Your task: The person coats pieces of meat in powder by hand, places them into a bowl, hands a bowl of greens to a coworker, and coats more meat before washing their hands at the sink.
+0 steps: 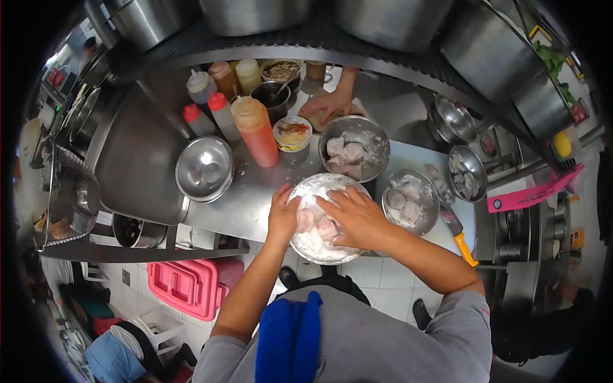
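A metal bowl of white flour [319, 253] stands at the counter's front edge, with pale pink pieces [327, 228] lying in it. My left hand [282, 216] rests at the bowl's left rim, thumb reaching over it, fingers apart and holding nothing visible. Over the right part of the bowl, my right hand [355, 218] spreads its fingers across the flour beside the pieces. Behind is a bowl of floured pieces [353, 152]. Another such bowl [408, 203] is at the right, on a white cutting board [408, 153].
A yellow-handled knife [465, 247] lies on the board's right side. Sauce bottles [255, 131] and stacked empty bowls [204, 169] stand left. Another person's hand [332, 102] touches the counter's far side. A shelf with pots [255, 16] overhangs the back. A pink-lidded bin [185, 287] stands below.
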The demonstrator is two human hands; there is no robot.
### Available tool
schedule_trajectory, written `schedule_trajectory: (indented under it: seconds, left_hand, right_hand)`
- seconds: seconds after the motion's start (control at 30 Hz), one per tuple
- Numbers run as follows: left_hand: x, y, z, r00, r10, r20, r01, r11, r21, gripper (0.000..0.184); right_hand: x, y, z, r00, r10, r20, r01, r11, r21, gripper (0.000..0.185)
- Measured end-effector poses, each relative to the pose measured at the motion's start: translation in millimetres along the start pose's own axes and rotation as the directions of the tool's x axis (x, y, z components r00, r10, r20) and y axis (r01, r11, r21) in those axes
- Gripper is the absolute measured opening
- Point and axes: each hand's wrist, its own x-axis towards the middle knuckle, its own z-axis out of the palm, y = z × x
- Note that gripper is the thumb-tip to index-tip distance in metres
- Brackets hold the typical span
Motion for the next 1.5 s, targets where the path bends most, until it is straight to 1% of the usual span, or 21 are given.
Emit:
schedule_trajectory:
  seconds: [0.03, 0.13, 0.17, 0.23, 0.33, 0.4, 0.53, 0.6, 0.67, 0.73, 0.77, 0.8, 0.87, 0.9, 0.97, 1.07, 1.13, 1.23, 1.27, 1.33, 1.5]
  left_hand:
    - [0.3, -2.5, 0.9, 1.0, -0.014, -0.001, 0.013, 0.998, -0.054, 0.035]
    - [7.6, -18.8, 2.6, 0.995, -0.088, 0.037, 0.094, 0.959, -0.267, 0.038]
    - [8.6, -20.3, 1.3, 0.993, -0.097, 0.06, 0.111, 0.944, -0.312, 0.038]
    - [4.6, -11.7, 3.1, 0.989, -0.123, 0.079, 0.144, 0.898, -0.416, 0.038]
    - [6.5, -21.5, 3.5, 0.998, -0.056, 0.032, 0.064, 0.951, -0.304, 0.039]
    - [5.3, -26.4, 4.1, 1.0, -0.027, 0.009, 0.028, 0.957, -0.289, 0.039]
    - [1.9, -20.1, 6.6, 1.0, -0.016, -0.01, 0.013, 0.957, -0.288, 0.037]
    - [0.2, -15.9, 6.0, 1.0, -0.013, -0.013, 0.009, 0.961, -0.278, 0.036]
    - [-1.7, -11.2, 5.3, 1.0, 0.008, -0.024, -0.013, 0.979, -0.202, 0.035]
    - [-3.3, -8.1, 4.5, 0.999, 0.013, -0.03, -0.019, 0.981, -0.193, 0.035]
    - [-3.6, -6.7, 3.6, 0.999, 0.02, -0.029, -0.025, 0.985, -0.17, 0.035]
    - [-4.2, -6.1, 3.0, 0.999, 0.025, -0.025, -0.029, 0.989, -0.147, 0.036]
    - [-2.5, -5.3, 2.6, 0.999, 0.031, -0.025, -0.034, 0.992, -0.124, 0.036]
    - [-1.7, -6.8, 2.9, 0.999, 0.034, -0.02, -0.036, 0.988, -0.147, 0.036]
    - [-1.9, -10.6, 3.7, 0.999, 0.033, -0.003, -0.033, 0.984, -0.172, 0.036]
    - [0.1, -12.6, 4.5, 0.998, 0.054, -0.014, -0.055, 0.982, -0.181, 0.036]
    - [0.3, -12.1, 3.7, 0.998, 0.059, -0.009, -0.06, 0.982, -0.18, 0.036]
    - [-0.8, -12.6, 1.1, 0.997, 0.077, 0.001, -0.076, 0.986, -0.147, 0.035]
    - [0.3, -12.0, 1.7, 0.996, 0.089, 0.002, -0.088, 0.988, -0.123, 0.035]
    - [1.8, -12.3, 3.6, 0.996, 0.095, 0.001, -0.094, 0.987, -0.132, 0.035]
    - [1.2, -10.3, 2.8, 0.998, 0.065, 0.017, -0.062, 0.987, -0.149, 0.035]
  right_hand:
    - [-3.0, -2.6, 9.1, 1.0, -0.012, -0.014, 0.01, 0.993, -0.116, 0.088]
    - [-4.0, -8.0, 27.2, 0.996, -0.016, 0.086, 0.035, 0.973, -0.229, 0.084]
    - [-0.9, -3.5, 35.0, 0.998, -0.034, -0.051, 0.022, 0.976, -0.216, 0.071]
    - [5.1, 6.7, 39.9, 0.999, 0.037, -0.013, -0.039, 0.966, -0.256, 0.064]
    - [12.8, 15.3, 34.1, 0.996, 0.049, -0.069, -0.069, 0.94, -0.334, 0.05]
    - [16.6, -1.3, -1.6, 0.944, 0.324, 0.06, -0.318, 0.944, -0.093, 0.058]
    - [16.1, -15.0, -0.1, 0.925, 0.342, 0.166, -0.333, 0.939, -0.083, 0.064]
    - [16.3, -18.8, 28.8, 0.947, 0.314, 0.063, -0.298, 0.937, -0.183, 0.071]
    - [19.3, -11.5, 58.5, 0.973, 0.231, 0.001, -0.226, 0.953, -0.203, 0.061]
    - [27.8, -0.3, 69.9, 0.942, 0.334, -0.024, -0.328, 0.905, -0.272, 0.045]
    - [27.0, 1.0, 61.1, 0.943, 0.315, -0.104, -0.329, 0.852, -0.408, 0.035]
    - [26.9, 7.6, 53.2, 0.926, 0.348, -0.146, -0.377, 0.857, -0.35, 0.045]
    - [25.1, -15.4, 7.7, 0.883, 0.469, 0.022, -0.467, 0.883, -0.055, 0.062]
    - [23.0, -21.7, 2.7, 0.879, 0.475, 0.029, -0.473, 0.879, -0.056, 0.062]
    - [19.8, -31.2, -0.4, 0.858, 0.498, 0.124, -0.502, 0.865, 0.001, 0.081]
    - [18.1, -43.5, 31.1, 0.809, 0.538, 0.236, -0.534, 0.841, -0.086, 0.087]
    - [18.1, -41.5, 47.0, 0.83, 0.53, 0.173, -0.518, 0.848, -0.112, 0.082]
    - [20.1, -28.0, 53.2, 0.804, 0.594, 0.01, -0.559, 0.763, -0.324, 0.078]
    - [18.3, -31.9, 43.4, 0.798, 0.602, -0.001, -0.569, 0.754, -0.328, 0.078]
    - [13.3, -47.7, 16.6, 0.788, 0.616, 0.018, -0.61, 0.784, -0.116, 0.08]
    - [8.8, -59.8, 47.7, 0.743, 0.661, 0.103, -0.629, 0.742, -0.231, 0.075]
